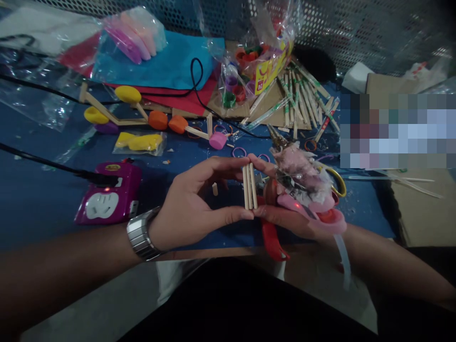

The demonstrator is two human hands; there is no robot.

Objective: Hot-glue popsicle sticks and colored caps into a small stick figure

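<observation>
My left hand (194, 204), with a metal watch (140, 235) on its wrist, pinches a small bundle of short wooden sticks (250, 186) upright between thumb and fingers. My right hand (285, 209) grips the same bundle from the other side. That hand also carries a pink glue gun (306, 190) crusted with glue, its red light on. Red-handled pliers (271, 237) lie under the right hand.
A purple power strip (107, 194) with a black cable sits at the left. Behind are a stick figure with coloured foam pieces (142, 118), a bag of yellow foam (139, 142), a pile of chopsticks (302, 99), coloured felt sheets (167, 66), scissors (337, 183) and cardboard (416, 209).
</observation>
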